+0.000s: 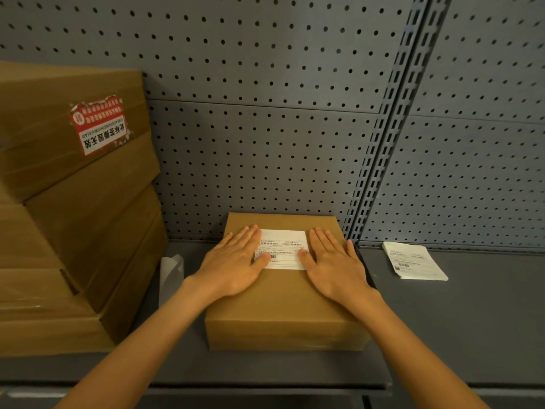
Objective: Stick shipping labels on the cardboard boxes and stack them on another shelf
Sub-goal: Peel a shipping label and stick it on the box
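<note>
A brown cardboard box (pixel 283 302) lies flat on the grey shelf (pixel 442 335) in the middle of the view. A white shipping label (pixel 283 247) sits on its top face. My left hand (pixel 236 264) lies flat with straight fingers over the label's left edge. My right hand (pixel 336 261) lies flat over the label's right edge, thumb on the label. A stack of more white labels (pixel 414 261) rests on the shelf to the right of the box.
A leaning pile of large cardboard boxes (pixel 73 216) fills the left side, one with a red and white sticker (pixel 100 128). A peeled backing sheet (pixel 171 278) stands between that pile and the box. A grey pegboard wall (pixel 265 128) closes the back.
</note>
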Motion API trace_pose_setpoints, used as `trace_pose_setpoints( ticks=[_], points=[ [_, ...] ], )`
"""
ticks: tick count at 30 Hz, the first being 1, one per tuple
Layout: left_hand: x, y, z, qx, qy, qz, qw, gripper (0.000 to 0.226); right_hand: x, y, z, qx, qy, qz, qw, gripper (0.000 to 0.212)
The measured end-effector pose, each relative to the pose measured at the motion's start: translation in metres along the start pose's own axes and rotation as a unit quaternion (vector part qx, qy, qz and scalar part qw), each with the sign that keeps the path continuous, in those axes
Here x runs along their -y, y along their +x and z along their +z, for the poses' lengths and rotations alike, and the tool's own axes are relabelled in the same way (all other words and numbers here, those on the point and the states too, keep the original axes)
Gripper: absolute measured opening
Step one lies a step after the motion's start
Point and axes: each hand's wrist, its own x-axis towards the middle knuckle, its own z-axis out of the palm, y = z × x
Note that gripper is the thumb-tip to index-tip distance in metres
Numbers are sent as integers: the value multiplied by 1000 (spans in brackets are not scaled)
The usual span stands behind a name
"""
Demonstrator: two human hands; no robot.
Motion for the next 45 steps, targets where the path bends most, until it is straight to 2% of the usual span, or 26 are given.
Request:
trace_pose_setpoints(
  ticks=[4, 7, 9, 12, 16, 26, 34, 40, 45],
  points=[
    [3, -2, -1, -13, 8, -21, 1000, 64, 1, -2, -2, -27, 7, -5, 1000, 64],
    [-1, 3, -4, -34, 18, -7, 999, 59, 4, -4, -7, -46, -9, -90, 995, 59],
    [-6, 7, -7, -41, 10, 18, 999, 56, 10, -3, -10, -25, -12, -141, 990, 57],
    [-13, 15, -7, -24, -4, 50, 998, 54, 20, 5, -8, 6, -1, -164, 986, 55],
    [-13, 18, -1, -4, -10, 47, 999, 53, 20, 12, -2, 34, -7, -153, 988, 55],
    [-9, 20, 3, -1, -10, 46, 999, 54, 20, 9, -2, 40, 1, -120, 992, 54],
    [-10, 18, 1, 0, -6, 47, 999, 55, 15, 5, 0, -15, 2, -12, 1000, 58],
    [-10, 21, -5, 2, 9, 52, 999, 56, -12, 7, -7, -21, 10, -74, 997, 55],
    [-21, 30, -7, 22, 4, 73, 997, 56, -16, 7, -5, -19, 8, -80, 997, 53]
  ],
)
